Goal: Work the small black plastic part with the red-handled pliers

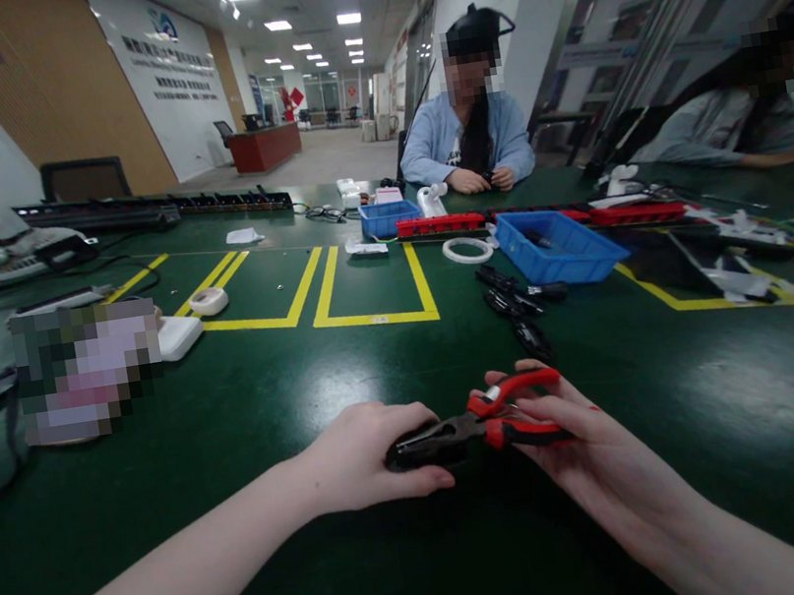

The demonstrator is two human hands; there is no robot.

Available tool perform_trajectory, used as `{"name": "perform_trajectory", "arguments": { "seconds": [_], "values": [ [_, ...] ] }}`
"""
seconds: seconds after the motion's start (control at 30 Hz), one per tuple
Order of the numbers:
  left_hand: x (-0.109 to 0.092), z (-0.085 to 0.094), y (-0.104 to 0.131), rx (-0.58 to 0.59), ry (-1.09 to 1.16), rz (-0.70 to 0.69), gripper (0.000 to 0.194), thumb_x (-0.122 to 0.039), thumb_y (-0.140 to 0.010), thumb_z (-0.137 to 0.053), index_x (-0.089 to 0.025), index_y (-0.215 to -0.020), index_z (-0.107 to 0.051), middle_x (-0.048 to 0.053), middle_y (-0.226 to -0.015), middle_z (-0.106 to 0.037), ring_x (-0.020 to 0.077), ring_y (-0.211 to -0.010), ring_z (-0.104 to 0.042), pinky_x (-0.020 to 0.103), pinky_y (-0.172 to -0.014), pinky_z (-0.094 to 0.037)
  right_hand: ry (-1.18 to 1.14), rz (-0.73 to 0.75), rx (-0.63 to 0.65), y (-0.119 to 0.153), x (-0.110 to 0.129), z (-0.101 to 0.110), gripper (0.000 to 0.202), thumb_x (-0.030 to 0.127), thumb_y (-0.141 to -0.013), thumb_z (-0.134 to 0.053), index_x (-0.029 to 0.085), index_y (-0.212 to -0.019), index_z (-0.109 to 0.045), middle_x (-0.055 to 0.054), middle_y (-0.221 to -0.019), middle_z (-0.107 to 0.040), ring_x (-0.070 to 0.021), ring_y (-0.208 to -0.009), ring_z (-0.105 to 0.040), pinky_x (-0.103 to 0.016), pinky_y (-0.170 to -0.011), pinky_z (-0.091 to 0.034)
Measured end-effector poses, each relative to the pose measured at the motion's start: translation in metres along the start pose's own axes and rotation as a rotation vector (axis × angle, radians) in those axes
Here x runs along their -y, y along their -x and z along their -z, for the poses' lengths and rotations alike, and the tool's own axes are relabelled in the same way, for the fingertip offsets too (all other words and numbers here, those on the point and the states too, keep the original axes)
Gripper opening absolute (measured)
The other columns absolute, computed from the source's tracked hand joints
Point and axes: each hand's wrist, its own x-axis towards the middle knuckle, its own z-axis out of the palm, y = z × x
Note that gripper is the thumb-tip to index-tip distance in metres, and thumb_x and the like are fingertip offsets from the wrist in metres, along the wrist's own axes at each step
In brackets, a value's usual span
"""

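Combination pliers [494, 417] with red and black handles lie in my right hand [572, 420], fingers and thumb around the handles. The dark jaws point left and lie over a rounded black thing [410, 460]. My left hand [379, 449] is closed around that thing, thumb at the near side and fingers at the far side. Its kind is hidden by the jaws and fingers. Whether the jaws grip it, I cannot tell. Beyond my right hand, several black cabled pieces [510, 305] lie on the green table [320, 577].
A blue bin [558, 249] and a smaller blue bin [389, 219] stand farther back, near a red strip [442, 225] and a white ring [468, 250]. Left are a tape roll [209, 301] and a white box [179, 337]. People [466, 133] sit across and at right.
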Motion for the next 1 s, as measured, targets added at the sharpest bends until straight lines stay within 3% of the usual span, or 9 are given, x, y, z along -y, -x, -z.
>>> {"name": "perform_trajectory", "arguments": {
  "seconds": [0.47,0.63,0.77,0.87,1.0],
  "values": [
    [-0.002,0.0,0.0,-0.023,-0.015,-0.017,0.03,-0.034,-0.087,-0.069,-0.022,-0.113,-0.058,0.001,-0.095,-0.068,0.0166,-0.081,-0.063,0.024,-0.067,-0.041,0.033,-0.001,-0.01,-0.001,0.0,0.001,0.045,0.01,-0.069,-0.076,0.025,-0.107,-0.058,-0.002,-0.11,-0.074,-0.0213,-0.099,-0.072,-0.026,-0.076,-0.061],
    [-0.008,0.002,0.0,-0.02,-0.053,-0.011,0.03,-0.038,-0.088,-0.067,-0.02,-0.111,-0.06,0.002,-0.097,-0.066,0.0173,-0.083,-0.063,0.026,-0.069,-0.044,0.03,0.008,-0.004,-0.002,-0.001,0.002,0.042,0.011,-0.07,-0.076,0.024,-0.106,-0.059,-0.002,-0.108,-0.074,-0.0224,-0.099,-0.072,-0.029,-0.079,-0.061],
    [-0.01,0.002,0.0,-0.073,-0.145,-0.027,0.03,-0.042,-0.088,-0.066,-0.019,-0.108,-0.063,0.006,-0.109,-0.062,0.0206,-0.092,-0.061,0.032,-0.08,-0.048,0.008,0.0,-0.048,-0.004,0.002,0.0,0.04,0.009,-0.071,-0.073,0.024,-0.105,-0.06,-0.003,-0.105,-0.075,-0.0231,-0.098,-0.072,-0.03,-0.078,-0.062],
    [-0.007,0.001,0.0,-0.118,-0.191,-0.026,0.033,-0.042,-0.088,-0.066,-0.021,-0.113,-0.063,0.008,-0.121,-0.058,0.0248,-0.105,-0.058,0.041,-0.093,-0.047,-0.003,0.01,-0.07,-0.007,0.003,0.001,0.039,0.01,-0.071,-0.073,0.024,-0.106,-0.061,-0.003,-0.104,-0.075,-0.0239,-0.101,-0.071,-0.032,-0.081,-0.062],
    [-0.004,-0.002,-0.001,-0.136,-0.248,-0.008,0.041,-0.045,-0.089,-0.064,-0.022,-0.122,-0.06,0.011,-0.131,-0.054,0.0294,-0.116,-0.052,0.048,-0.098,-0.044,-0.012,0.05,-0.057,-0.012,0.005,0.004,0.038,0.012,-0.072,-0.074,0.024,-0.105,-0.061,-0.003,-0.106,-0.074,-0.0243,-0.105,-0.07,-0.034,-0.085,-0.062]
  ]
}}
